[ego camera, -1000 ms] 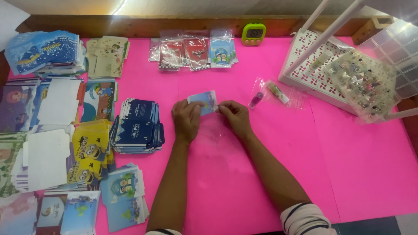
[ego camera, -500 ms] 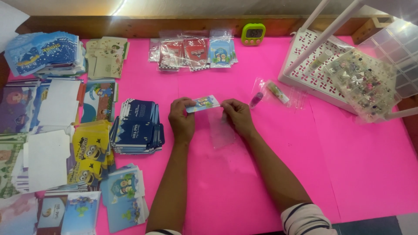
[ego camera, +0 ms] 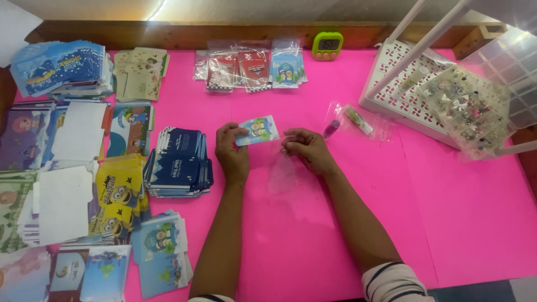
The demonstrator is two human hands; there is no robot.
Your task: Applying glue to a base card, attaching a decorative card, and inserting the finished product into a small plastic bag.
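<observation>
Pinching a small light-blue card by its left end, the left hand holds it just above the pink table cover, its fingers closed on the card. The right hand lies just right of the card, its fingertips closed on the top edge of a clear plastic sleeve, which hangs down toward the person. The two hands are apart, with the card's free end between them. Taking the card as landmark: a stack of dark blue cards lies left of it, just beside the left hand; yellow cartoon cards lie farther left. Beyond the card, near the table's far edge, lie bagged red and blue packs and a green timer. Right of the card lies a clear bag with small items; farther right stands a white perforated tray.
</observation>
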